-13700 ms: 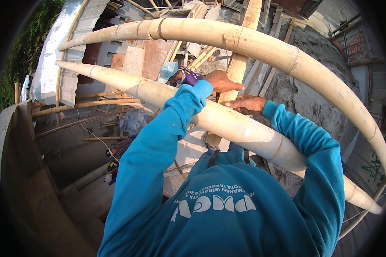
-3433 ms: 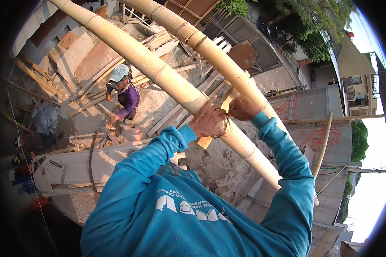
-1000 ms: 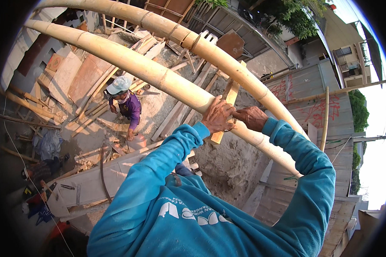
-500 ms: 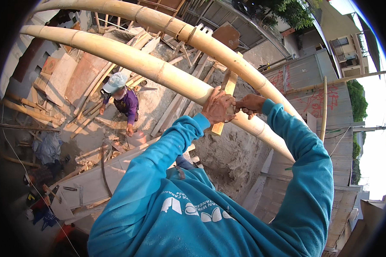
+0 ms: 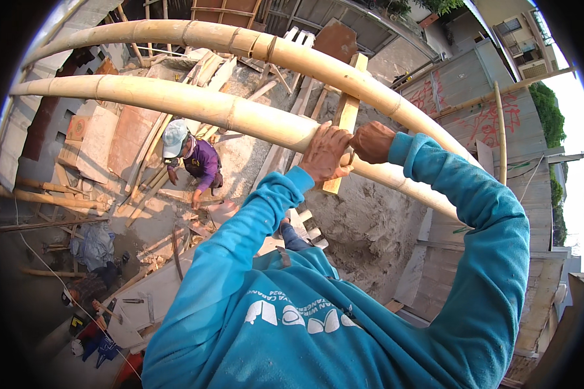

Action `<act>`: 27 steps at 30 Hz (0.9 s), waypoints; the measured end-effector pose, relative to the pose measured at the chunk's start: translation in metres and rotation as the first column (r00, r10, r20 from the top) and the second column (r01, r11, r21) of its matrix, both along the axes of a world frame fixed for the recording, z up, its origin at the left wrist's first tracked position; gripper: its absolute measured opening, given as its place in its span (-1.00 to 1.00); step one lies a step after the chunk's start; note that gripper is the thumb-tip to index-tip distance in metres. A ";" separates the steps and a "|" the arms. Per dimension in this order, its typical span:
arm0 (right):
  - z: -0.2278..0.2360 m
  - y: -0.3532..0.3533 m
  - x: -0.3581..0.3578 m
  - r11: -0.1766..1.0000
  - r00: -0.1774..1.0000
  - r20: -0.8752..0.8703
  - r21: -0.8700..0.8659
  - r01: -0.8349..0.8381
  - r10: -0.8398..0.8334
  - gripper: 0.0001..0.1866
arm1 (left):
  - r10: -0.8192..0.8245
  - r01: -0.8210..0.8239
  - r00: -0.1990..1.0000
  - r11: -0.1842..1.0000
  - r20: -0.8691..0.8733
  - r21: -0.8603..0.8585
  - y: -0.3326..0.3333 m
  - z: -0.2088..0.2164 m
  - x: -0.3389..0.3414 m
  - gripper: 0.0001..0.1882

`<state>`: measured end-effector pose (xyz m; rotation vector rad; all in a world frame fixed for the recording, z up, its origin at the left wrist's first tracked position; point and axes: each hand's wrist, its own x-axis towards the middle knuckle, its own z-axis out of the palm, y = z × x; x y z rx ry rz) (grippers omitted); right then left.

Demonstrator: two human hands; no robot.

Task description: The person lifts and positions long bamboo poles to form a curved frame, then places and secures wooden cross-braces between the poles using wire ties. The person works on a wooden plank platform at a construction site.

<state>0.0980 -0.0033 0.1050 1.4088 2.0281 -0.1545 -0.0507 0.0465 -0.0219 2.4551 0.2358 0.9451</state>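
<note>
Two long bamboo poles cross in front of me, a nearer pole [image 5: 194,102] and a farther pole [image 5: 376,94]. A short yellowish wooden batten [image 5: 348,117] lies across them, its near end sticking out below the nearer pole. My left hand [image 5: 326,153] lies over the nearer pole beside the batten, fingers wrapped round it. Right next to it, my right hand [image 5: 372,142] is closed in a fist above the same pole. What it grips, if anything, is hidden; a dark band shows on the pole between the hands.
Below to the left, a person in a purple top and pale cap [image 5: 198,159] bends among boards and poles. Another person [image 5: 87,292] is low at the left. A sandy mound [image 5: 370,227] lies beneath, and a metal sheet fence [image 5: 467,129] stands at right.
My right hand has turned from a pinch with fingers showing into a fist, back of the hand up. My left hand stays on the pole. The whole view has shifted slightly.
</note>
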 end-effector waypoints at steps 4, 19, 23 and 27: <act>0.003 -0.008 0.000 0.995 0.995 -0.003 0.019 -0.099 0.099 -0.91 | -0.054 0.054 0.998 0.998 -0.018 0.015 0.000 -0.003 -0.001 -0.27; -0.004 0.010 0.030 0.779 0.745 -0.280 -0.400 0.483 -0.605 -0.82 | -0.048 0.048 0.999 0.999 -0.010 0.017 0.002 -0.002 0.002 -0.32; 0.001 -0.008 -0.018 0.994 0.986 0.158 0.105 0.030 -0.047 -0.90 | -0.003 0.000 1.000 0.993 0.029 0.115 0.009 -0.012 0.002 -0.31; -0.010 -0.034 -0.020 0.930 0.993 0.120 0.365 -0.048 0.004 -0.95 | -0.012 0.001 0.996 0.992 0.088 0.126 0.012 -0.010 0.000 -0.34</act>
